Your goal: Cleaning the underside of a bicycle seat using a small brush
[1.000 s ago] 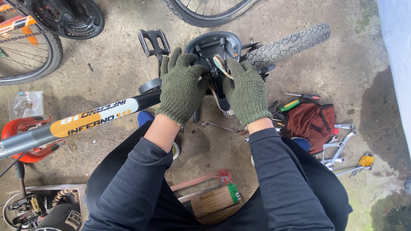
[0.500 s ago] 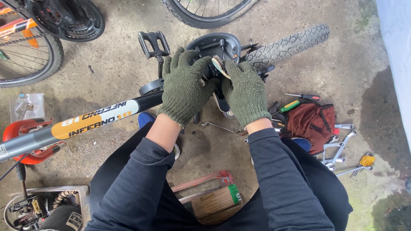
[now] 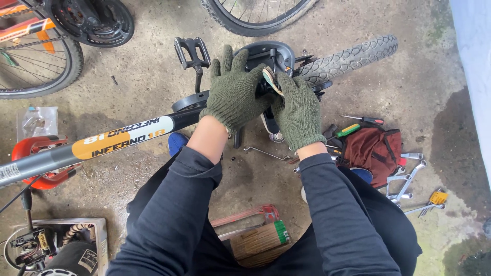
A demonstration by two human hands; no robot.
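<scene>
Both my hands wear green knitted gloves and work at the crank area of a small bicycle lying on the concrete. My left hand [image 3: 234,94] rests over the black chain guard [image 3: 271,53], fingers spread. My right hand [image 3: 299,110] sits beside it and pinches a small pale strip [image 3: 271,82] between thumb and fingers. The bicycle's frame tube [image 3: 102,143], black, orange and white, runs off to the left. A black pedal [image 3: 192,51] stands up just left of my left hand. The knobbly rear tyre [image 3: 348,59] lies to the right.
A dark red tool pouch [image 3: 371,151] with screwdrivers [image 3: 364,120] and several spanners [image 3: 409,181] lies at the right. A wooden-handled brush [image 3: 261,240] lies between my knees. A box of parts [image 3: 46,240] is at the lower left. Other bicycle wheels [image 3: 41,61] stand at the top.
My hands have stayed on the crank area; the left fingers have shifted slightly over the chain guard. Nothing else has moved.
</scene>
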